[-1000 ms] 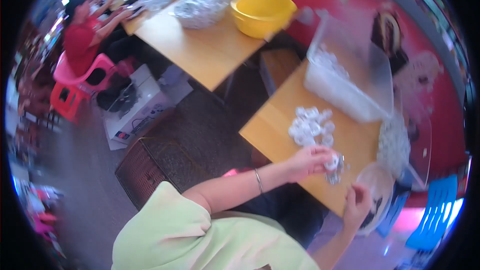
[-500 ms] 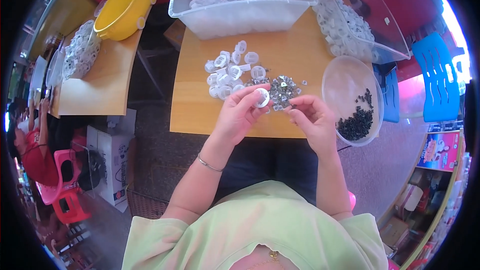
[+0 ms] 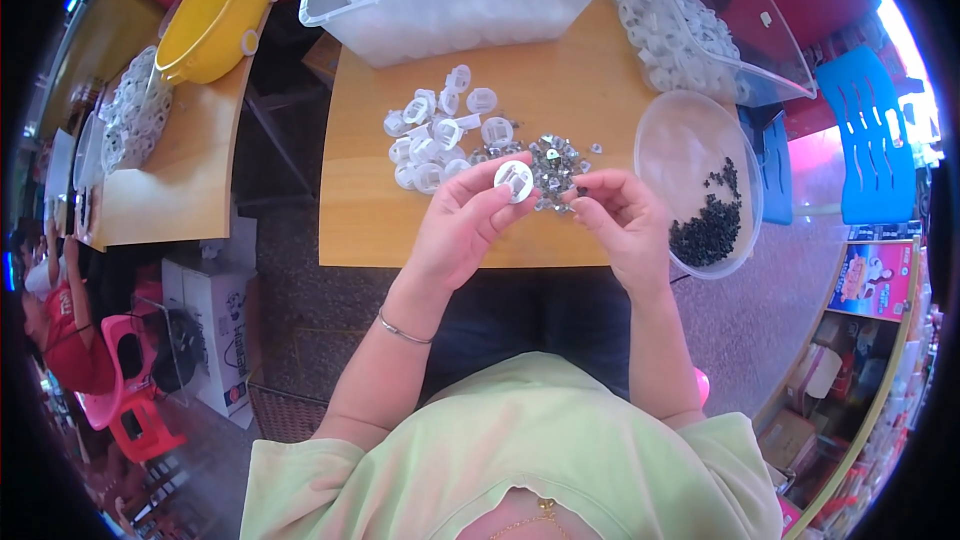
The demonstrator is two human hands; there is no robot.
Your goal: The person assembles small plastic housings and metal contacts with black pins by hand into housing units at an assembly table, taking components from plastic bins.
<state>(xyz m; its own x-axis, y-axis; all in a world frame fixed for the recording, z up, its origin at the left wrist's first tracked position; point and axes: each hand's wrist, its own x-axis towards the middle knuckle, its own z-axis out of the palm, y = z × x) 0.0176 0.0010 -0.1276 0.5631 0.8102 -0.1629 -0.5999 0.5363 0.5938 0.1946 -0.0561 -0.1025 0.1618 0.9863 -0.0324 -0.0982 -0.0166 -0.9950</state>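
Between the thumb and fingers of my left hand (image 3: 455, 230) is a round white plastic piece (image 3: 514, 181), its face with a slotted middle turned up toward me. Close beside it, my right hand (image 3: 628, 230) is closed in a pinch on a tiny dark piece (image 3: 581, 192), too small to make out fully. The two hands are apart. Just beyond them lies a heap of small shiny metal pieces (image 3: 556, 156). Several more round white plastic pieces (image 3: 437, 137) are piled to its left on the wooden table (image 3: 370, 230).
A clear round tub (image 3: 655, 140) with small black pieces (image 3: 708, 232) stands at the right. Translucent bins (image 3: 455, 25) of white parts stand at the back. On a left-hand table is a yellow basket (image 3: 212, 20). A person in red (image 3: 78, 330) sits at far left.
The white piece in my left hand has tilted, showing more of its slotted face. A dark bit now shows at my right fingertips. The whole view has shifted slightly.
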